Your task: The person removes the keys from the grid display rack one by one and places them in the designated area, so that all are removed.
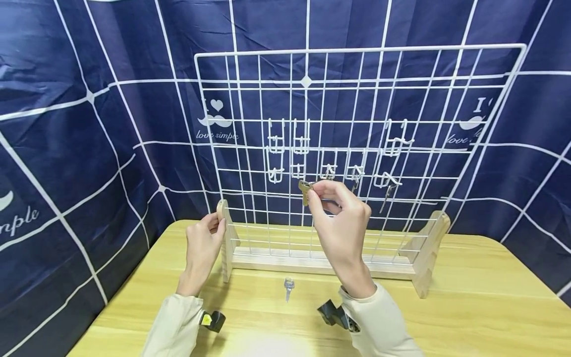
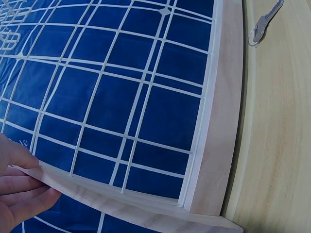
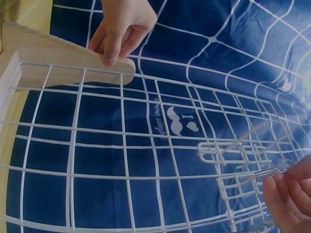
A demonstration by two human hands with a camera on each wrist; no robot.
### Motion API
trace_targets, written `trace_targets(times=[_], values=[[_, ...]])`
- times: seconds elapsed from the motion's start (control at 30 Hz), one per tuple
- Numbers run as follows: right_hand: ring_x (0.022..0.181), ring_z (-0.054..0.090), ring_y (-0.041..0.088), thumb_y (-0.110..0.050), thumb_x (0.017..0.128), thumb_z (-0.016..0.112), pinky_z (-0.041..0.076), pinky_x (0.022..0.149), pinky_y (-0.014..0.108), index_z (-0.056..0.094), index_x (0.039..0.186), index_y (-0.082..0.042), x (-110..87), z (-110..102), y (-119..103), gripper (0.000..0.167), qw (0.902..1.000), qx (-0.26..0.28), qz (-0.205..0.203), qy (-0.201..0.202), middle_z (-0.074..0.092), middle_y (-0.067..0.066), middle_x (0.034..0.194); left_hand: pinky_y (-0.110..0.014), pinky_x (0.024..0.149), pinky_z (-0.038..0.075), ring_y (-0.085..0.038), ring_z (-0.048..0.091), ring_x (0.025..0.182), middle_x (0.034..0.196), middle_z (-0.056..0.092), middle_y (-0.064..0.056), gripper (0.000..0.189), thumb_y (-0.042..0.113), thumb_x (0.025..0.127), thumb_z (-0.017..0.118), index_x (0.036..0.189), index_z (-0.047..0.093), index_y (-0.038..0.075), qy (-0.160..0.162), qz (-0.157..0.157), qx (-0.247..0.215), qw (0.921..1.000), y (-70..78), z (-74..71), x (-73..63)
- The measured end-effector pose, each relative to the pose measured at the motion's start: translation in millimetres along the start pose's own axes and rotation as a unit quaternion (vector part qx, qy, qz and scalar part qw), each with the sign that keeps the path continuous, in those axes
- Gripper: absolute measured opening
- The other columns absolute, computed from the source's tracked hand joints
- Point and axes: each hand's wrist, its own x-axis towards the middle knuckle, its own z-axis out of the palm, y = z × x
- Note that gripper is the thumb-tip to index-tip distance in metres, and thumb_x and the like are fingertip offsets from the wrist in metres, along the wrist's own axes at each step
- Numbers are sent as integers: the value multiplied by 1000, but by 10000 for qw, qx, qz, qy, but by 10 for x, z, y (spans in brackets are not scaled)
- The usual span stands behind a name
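Note:
My right hand (image 1: 342,223) pinches a brass-coloured key (image 1: 305,194) between thumb and fingers in front of the white wire grid rack (image 1: 357,49). In the right wrist view the held key (image 3: 272,171) overlaps the lower left hooks. My left hand (image 1: 201,250) grips the top of the rack's left wooden end support (image 1: 226,243), thumb on one face and fingers on the other. A second key (image 1: 289,284) with a small ring lies on the table in front of the rack's base. Another key (image 1: 385,200) hangs from the lower right hook (image 1: 387,179).
Several white wire hooks (image 1: 276,145) hang on the grid in two rows. The rack stands on a wood-grain table (image 1: 250,317) by its wooden base. Behind it hangs a dark blue curtain (image 1: 147,44) with white lines.

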Motion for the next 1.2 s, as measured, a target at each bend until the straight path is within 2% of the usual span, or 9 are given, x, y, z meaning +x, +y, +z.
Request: trace_targets(times=[0.4, 0.57, 0.77, 0.93, 1.07, 1.2], values=[[72, 69, 18, 4, 81, 70, 57, 70, 18, 70, 88, 3, -49, -91, 84, 7, 9993, -38, 339, -125, 72, 11, 81, -44, 66, 59, -36, 71, 73, 86, 70, -27, 15, -5, 84, 65, 95, 67, -16, -13, -48, 8, 10000, 2, -9, 10], [71, 68, 13, 1, 83, 70, 56, 70, 18, 71, 89, 0, -92, -125, 130, 6, 9986, -137, 459, -244, 72, 7, 79, -45, 66, 59, -36, 71, 73, 86, 70, -27, 16, -5, 84, 65, 95, 66, -17, -29, -15, 44, 10000, 2, -5, 8], [70, 68, 8, 2, 82, 71, 57, 69, 19, 71, 87, -2, -183, -166, 206, 6, 9953, -116, 856, -445, 73, 5, 78, -44, 66, 59, -36, 71, 74, 86, 70, -27, 16, -6, 83, 66, 96, 67, -17, -18, -31, -9, 10000, 5, -1, 10], [71, 67, 5, 1, 82, 72, 57, 67, 18, 71, 86, -3, -252, -187, 285, 6, 9933, -211, 1006, -533, 73, 5, 77, -44, 66, 59, -36, 71, 74, 86, 70, -27, 16, -5, 84, 65, 95, 67, -17, -18, -14, -14, 10000, 14, 2, 11], [69, 68, 6, 1, 81, 72, 58, 65, 21, 71, 86, -2, -309, -192, 336, 6, 9901, -163, 1176, -749, 72, 5, 77, -44, 67, 59, -36, 71, 74, 87, 70, -28, 16, -5, 84, 66, 96, 67, -17, -2, -47, 21, 10000, 18, 2, 14], [69, 68, 11, 3, 79, 72, 59, 64, 24, 69, 84, -2, -406, -207, 397, 7, 9799, -194, 1557, -1229, 71, 6, 76, -45, 67, 59, -37, 71, 74, 86, 69, -28, 16, -6, 83, 66, 95, 67, -17, 3, -79, 41, 10000, 17, 0, 11]])
